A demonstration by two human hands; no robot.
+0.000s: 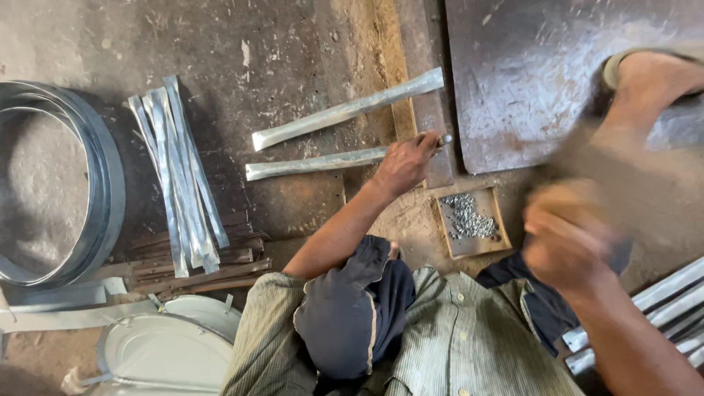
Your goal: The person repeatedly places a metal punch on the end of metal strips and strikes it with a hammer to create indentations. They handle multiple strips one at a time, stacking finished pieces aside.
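Observation:
My left hand (405,163) grips the right end of a long flattened metal strip (315,163), holding that end against a dark iron bar (433,110) on the ground. A second strip of the same kind (345,110) lies just above it, at a slant. My right hand (565,238) hangs in the air to the right, curled like a fist and heavily blurred; whatever it holds cannot be made out. Below the left hand stands a small wooden tray (449,248) with several small metal rivets (469,218).
A large dark steel plate (528,81) lies at the top right with a bare foot (649,81) on it. Coiled metal band (99,183) lies at left, a bundle of strips (180,176) beside it, a round metal lid (165,352) at bottom left, and more strips (671,301) at right.

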